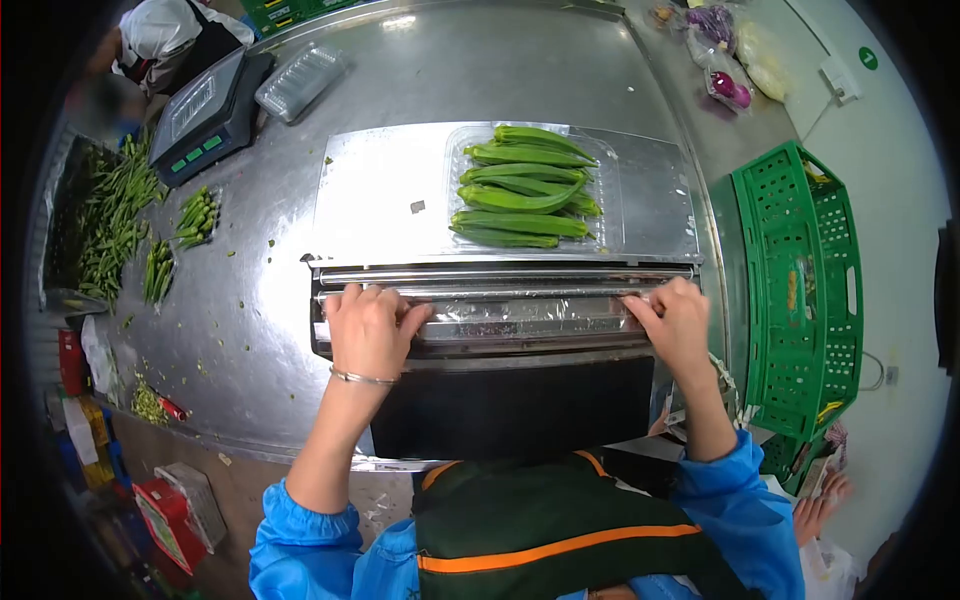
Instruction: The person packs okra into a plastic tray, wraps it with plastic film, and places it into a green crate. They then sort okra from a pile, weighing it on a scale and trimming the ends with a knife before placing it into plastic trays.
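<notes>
My left hand [372, 325] and my right hand [675, 318] are closed at either end of a strip of clear plastic film [530, 312], thumbs pointing inward. The film lies over the roller slot of a film wrapping machine [500, 275]. Beyond the rollers, a clear plastic tray [606, 215] rests on the machine's metal plate [385, 190]. Green okra pods [525, 188] lie side by side in the tray. Nearest my body is the machine's black flat pad [510, 408].
A digital scale [205, 115] and clear trays [300, 80] stand back left, near a person [175, 40]. Loose okra [110, 220] fills a crate at left. Green crates [800, 290] stand at right, and bagged vegetables [730, 60] lie back right. Another person's hand [822, 507] shows lower right.
</notes>
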Demonstrator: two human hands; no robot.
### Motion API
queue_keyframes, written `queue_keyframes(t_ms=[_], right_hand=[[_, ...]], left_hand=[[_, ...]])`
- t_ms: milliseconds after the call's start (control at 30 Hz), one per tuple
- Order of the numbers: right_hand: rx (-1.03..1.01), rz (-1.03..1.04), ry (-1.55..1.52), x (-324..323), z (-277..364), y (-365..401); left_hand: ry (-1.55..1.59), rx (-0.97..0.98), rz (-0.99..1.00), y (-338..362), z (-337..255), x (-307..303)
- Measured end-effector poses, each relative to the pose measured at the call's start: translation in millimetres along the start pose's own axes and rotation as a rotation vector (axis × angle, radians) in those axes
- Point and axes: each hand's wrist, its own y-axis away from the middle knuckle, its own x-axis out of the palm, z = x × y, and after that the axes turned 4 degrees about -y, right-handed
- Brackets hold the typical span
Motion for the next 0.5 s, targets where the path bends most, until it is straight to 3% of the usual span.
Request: queue_keyframes(t_ms=[33,67,100,133,200,267,333,367,400,467,500], right_hand=[[0.006,-0.010,-0.006,-4,1,3],[0.104,0.060,-0.196,-10,3,4],[0.201,0.129,-0.387,-17,5,3],[0.206,0.121,-0.392,-28,6,7],[0.909,0.374,-1.220,-58,1,29],[1.040,0.450,-1.860,-80,-4,53],[0.609,0.845,-2.864,-92,-21,65],[0.614,0.836,-2.869,-95,-21,51],[0.424,0.712,-2.802,-99,-25,15],[0.033,0.497,-2.611,-113,-31,-75],[-0.020,0.187,-2.351,-108,15,-118]], left_hand=[[0.050,0.029,0.021,-3,0,-4],[0.040,0.040,0.017,-3,2,-15],[0.299,-0.173,0.206,-1,4,-32],[0.559,-0.390,0.398,2,9,-43],[0.862,-0.648,0.484,29,29,-51],[1.861,-0.837,0.509,74,36,-57],[2.215,-0.380,0.534,83,14,-76],[2.285,-0.191,0.403,63,0,-85],[2.343,0.007,0.265,30,-10,-94],[2.434,-0.158,0.054,-52,-5,-112],[2.185,-0.002,-0.016,-103,-3,-104]])
